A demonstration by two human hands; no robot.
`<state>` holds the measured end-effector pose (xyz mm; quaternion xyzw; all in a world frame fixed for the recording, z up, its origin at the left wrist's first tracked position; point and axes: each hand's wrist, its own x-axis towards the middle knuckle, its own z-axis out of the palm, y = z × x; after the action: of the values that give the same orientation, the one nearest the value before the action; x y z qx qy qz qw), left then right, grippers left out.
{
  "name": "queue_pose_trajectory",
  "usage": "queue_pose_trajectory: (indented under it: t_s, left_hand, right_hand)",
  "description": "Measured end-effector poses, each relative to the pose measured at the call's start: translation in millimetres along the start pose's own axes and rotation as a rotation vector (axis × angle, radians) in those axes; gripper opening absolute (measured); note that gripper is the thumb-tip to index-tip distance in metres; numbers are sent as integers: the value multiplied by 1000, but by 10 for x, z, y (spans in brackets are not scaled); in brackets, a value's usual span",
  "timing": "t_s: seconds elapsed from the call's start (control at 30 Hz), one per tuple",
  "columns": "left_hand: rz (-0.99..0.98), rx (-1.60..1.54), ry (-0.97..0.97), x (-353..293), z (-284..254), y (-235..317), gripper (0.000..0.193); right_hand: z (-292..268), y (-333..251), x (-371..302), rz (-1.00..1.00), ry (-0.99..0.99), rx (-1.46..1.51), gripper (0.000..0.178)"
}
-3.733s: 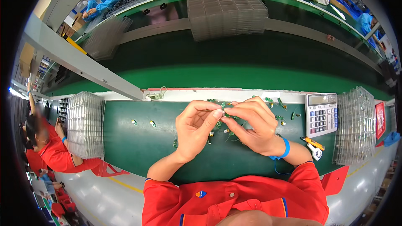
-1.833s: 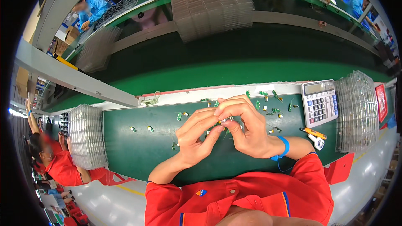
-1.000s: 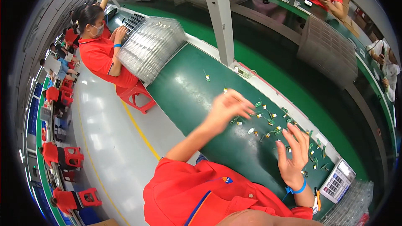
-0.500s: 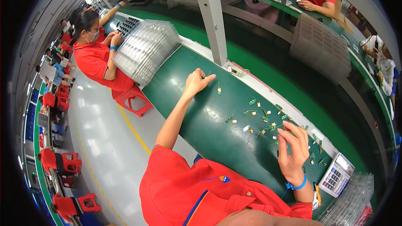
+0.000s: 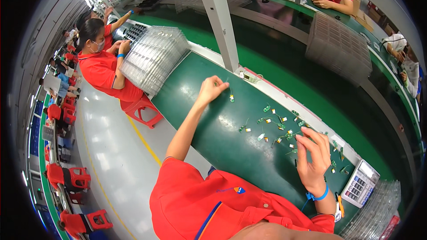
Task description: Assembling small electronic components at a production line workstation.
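Note:
My left hand (image 5: 212, 90) is over the far left part of the green worktop, thumb and forefinger closed at the thin wire of a small green circuit board (image 5: 231, 99) with a white and yellow end. On the right, my right hand (image 5: 315, 158) hovers with bent fingers apart beside a loose group of similar boards (image 5: 281, 127). Its fingertips are close to one board (image 5: 289, 133); no held thing shows between them. More boards (image 5: 341, 153) lie beyond this hand, partly hidden by it. A blue band (image 5: 321, 194) circles my right wrist.
A white calculator (image 5: 359, 184) and stacked clear trays (image 5: 378, 209) stand at the right end. More clear trays (image 5: 155, 58) rise at the left, beside a co-worker in red (image 5: 98, 71). A metal post (image 5: 218, 22) stands at the worktop's far edge, near a small device (image 5: 247, 75).
My left thumb and forefinger have drawn together at the wire. My right hand stays beside the boards, almost unmoved. The whole view has shifted slightly.

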<state>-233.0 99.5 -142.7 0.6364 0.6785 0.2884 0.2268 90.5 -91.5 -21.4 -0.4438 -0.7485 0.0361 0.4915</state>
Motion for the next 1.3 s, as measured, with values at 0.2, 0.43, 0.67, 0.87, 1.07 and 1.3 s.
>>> queue_pose_trajectory:
  t_s: [0.2,0.43,0.67,0.87,1.07,1.3]
  left_hand:
    - [224,43,63,-417,267,231,24]
    - [342,52,-59,-476,240,289,26]
    - [300,-50,-180,-578,160,212,26]
    - [257,23,-232,-680,-94,272,25]
    - [258,78,-197,-222,-616,-207,22]
    - [98,-73,372,1204,-2411,-710,22]
  right_hand:
    - [27,4,-4,17,-1,8,22]
    - [3,-42,-14,38,-25,0,18]
    - [13,-22,-38,42,-30,-9,17]
    - [0,-17,-3,62,-23,-11,16]
    - [36,5,27,107,-23,-30,15]
    - [81,32,26,130,-20,-66,13]
